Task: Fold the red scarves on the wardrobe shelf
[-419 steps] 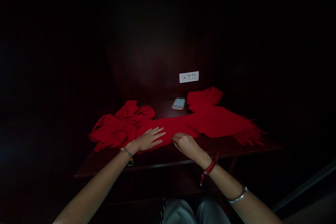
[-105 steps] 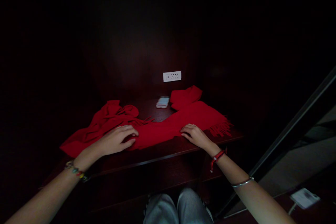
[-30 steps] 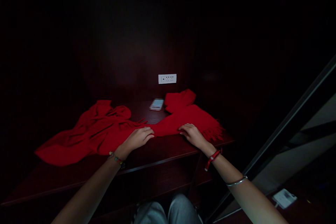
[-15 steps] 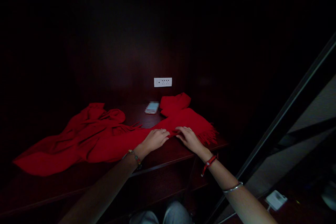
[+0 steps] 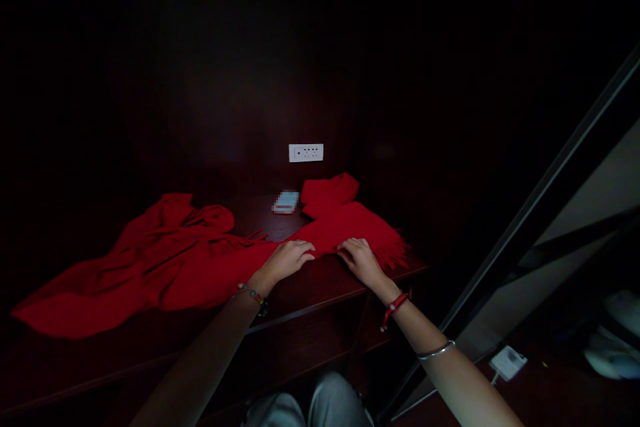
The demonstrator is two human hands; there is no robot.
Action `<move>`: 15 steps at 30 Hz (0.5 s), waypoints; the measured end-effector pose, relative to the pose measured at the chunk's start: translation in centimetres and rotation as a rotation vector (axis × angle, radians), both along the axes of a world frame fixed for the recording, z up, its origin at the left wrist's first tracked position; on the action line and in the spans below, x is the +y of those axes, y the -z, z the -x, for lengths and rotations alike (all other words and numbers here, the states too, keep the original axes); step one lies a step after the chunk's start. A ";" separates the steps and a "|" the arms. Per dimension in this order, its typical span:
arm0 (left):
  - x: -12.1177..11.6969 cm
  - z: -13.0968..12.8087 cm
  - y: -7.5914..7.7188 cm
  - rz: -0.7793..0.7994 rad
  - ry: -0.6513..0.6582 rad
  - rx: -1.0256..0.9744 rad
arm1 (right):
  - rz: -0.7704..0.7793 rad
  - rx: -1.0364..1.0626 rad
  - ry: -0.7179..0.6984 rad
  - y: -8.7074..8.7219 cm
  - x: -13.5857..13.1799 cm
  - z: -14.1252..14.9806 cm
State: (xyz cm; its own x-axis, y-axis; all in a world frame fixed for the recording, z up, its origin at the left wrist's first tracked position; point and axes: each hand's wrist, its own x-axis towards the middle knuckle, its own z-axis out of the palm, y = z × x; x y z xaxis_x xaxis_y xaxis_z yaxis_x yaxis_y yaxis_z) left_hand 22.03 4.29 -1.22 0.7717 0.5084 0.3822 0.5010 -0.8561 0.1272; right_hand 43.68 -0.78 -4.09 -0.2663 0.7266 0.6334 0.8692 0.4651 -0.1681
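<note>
Red cloth [image 5: 195, 277] is spread left to right on the shelf [image 5: 320, 285], its near edge touched by the curled left hand [image 5: 286, 261] and, nearer the right-side fringe [image 5: 393, 252], the curled right hand [image 5: 363, 263], though any grip cannot be told.

Exposure: very dim; I find the top and far left nearly black. Back panel, dark reddish-brown wood [image 5: 215, 100]: faint grey glow, its source unseen by me. Socket plate, white rectangular plastic [image 5: 306, 153]: among my brightest spots, holes legible. Red fringed cloth [image 5: 205, 273]: saturated, folds lost in shadow. Worktop, dark reddish-brown wood [image 5: 320, 287]: thin pale gleam along its front edge. Bangle, silvery metal [image 5: 436, 351]: small glint. Pale flat rectangular object [image 5: 285, 202]: pixelated, detail withheld from me. Whitish rounded object, lower right [image 5: 615, 347]: blurred.
</note>
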 end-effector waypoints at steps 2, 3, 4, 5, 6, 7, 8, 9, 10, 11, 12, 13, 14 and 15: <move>-0.1 0.1 -0.1 -0.033 -0.016 0.033 | -0.028 -0.018 0.007 0.1 -0.1 -0.2; -0.2 0.1 -0.2 -0.050 -0.021 0.054 | -0.038 -0.041 0.015 0.1 -0.1 -0.3; -0.4 0.1 -0.3 -0.068 -0.023 0.080 | -0.043 -0.073 0.024 0.0 -0.2 -0.3; -0.5 0.0 -0.4 -0.087 -0.023 0.110 | -0.043 -0.112 0.031 -0.1 -0.3 -0.4; -0.7 0.0 -0.5 -0.107 -0.022 0.142 | -0.040 -0.153 0.036 -0.2 -0.3 -0.4; -0.9 0.0 -0.6 -0.130 -0.020 0.173 | -0.035 -0.193 0.039 -0.4 -0.4 -0.5; -1.1 -0.1 -0.7 -0.152 -0.020 0.201 | -0.030 -0.227 0.041 -0.5 -0.5 -0.5; -1.2 -0.1 -0.7 -0.173 -0.020 0.226 | -0.025 -0.256 0.040 -0.8 -0.6 -0.4; -1.4 -0.2 -0.8 -0.189 -0.022 0.246 | -0.021 -0.278 0.034 -1.0 -0.7 -0.4; -1.5 -0.2 -0.8 -0.199 -0.027 0.260 | -0.019 -0.289 0.023 -1.1 -0.8 -0.4; -1.5 -0.2 -0.8 -0.203 -0.033 0.267 | -0.018 -0.287 0.010 -1.3 -0.9 -0.4; -1.6 -0.2 -0.9 -0.201 -0.042 0.268 | -0.016 -0.274 -0.003 -1.4 -1.0 -0.4; -1.6 -0.2 -0.9 -0.195 -0.051 0.264 | -0.014 -0.251 -0.010 -1.4 -1.0 -0.5; -1.6 -0.2 -0.9 -0.187 -0.061 0.257 | -0.011 -0.220 -0.010 -1.4 -1.0 -0.5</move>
State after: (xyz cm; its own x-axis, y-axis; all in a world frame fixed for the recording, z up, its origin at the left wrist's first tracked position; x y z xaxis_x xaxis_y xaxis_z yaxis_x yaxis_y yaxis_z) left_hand 22.19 2.70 -0.30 0.8253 0.4960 0.2700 0.5474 -0.8202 -0.1662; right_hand 44.21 -1.76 -2.71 -0.4062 0.7164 0.5672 0.8797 0.4745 0.0307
